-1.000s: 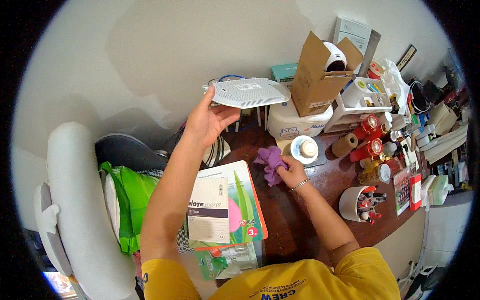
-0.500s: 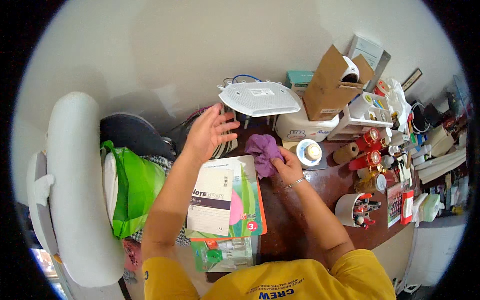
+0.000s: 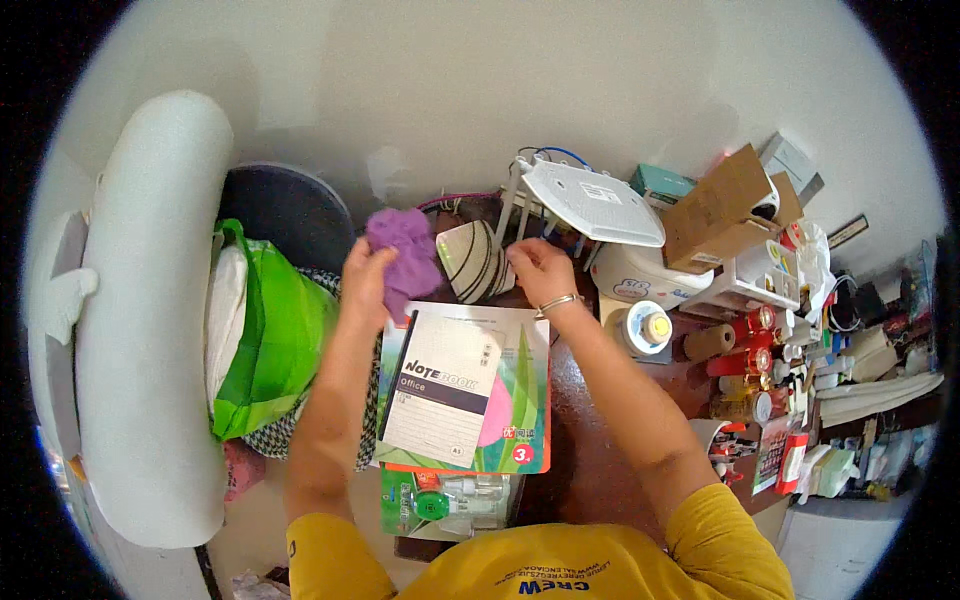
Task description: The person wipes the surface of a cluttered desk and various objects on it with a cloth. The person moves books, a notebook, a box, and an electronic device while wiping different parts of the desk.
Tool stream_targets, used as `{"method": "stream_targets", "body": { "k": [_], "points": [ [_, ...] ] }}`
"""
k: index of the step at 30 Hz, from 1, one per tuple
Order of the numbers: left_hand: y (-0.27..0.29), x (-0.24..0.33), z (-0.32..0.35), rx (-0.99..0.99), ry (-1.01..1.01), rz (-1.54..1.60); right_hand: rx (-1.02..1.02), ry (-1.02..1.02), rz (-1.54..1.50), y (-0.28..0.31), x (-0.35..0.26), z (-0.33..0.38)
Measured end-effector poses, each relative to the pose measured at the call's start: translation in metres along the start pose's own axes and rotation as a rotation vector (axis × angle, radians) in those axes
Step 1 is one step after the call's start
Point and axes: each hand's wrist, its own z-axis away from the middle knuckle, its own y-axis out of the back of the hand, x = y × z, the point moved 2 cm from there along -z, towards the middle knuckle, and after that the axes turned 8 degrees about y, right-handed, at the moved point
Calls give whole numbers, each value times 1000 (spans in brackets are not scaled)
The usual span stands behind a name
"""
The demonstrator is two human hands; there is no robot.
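Observation:
A crumpled purple cloth (image 3: 402, 255) is bunched in my left hand (image 3: 365, 280), which holds it above the far left corner of the stacked books. My right hand (image 3: 541, 272), a bracelet at its wrist, has its fingers closed at the right edge of a pale object with dark curved stripes (image 3: 472, 262); its exact kind is unclear. A white router (image 3: 595, 205) with upright antennas stands just beyond that hand. Nearer to me, a notebook (image 3: 440, 390) lies on a green book with an orange edge (image 3: 530, 400).
A packaged item with a green disc (image 3: 450, 503) sticks out under the books. Left are a green bag (image 3: 275, 340), a dark round bin (image 3: 285, 200) and a long white cushion-like roll (image 3: 165, 330). Right are a white-lidded jar (image 3: 645, 328), an open cardboard box (image 3: 720, 215) and several red-capped bottles (image 3: 745, 360).
The purple cloth has passed from my right hand to my left and moved left. My right hand has reached to the striped object. The view has shifted slightly.

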Motion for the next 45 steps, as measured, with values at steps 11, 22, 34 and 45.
{"method": "stream_targets", "body": {
  "k": [11,22,34,45],
  "points": [
    [59,-33,-99,23,-181,-733,-604,-226,589,-35,17,20],
    [-9,-62,-110,-318,-571,-1651,9,-113,431,-14,48,-17],
    [-24,-73,-100,-520,-658,-1752,145,162,514,-9,48,-93],
    [-42,-81,-99,-523,-680,-1865,62,85,357,4,48,-98]
  ]
}}
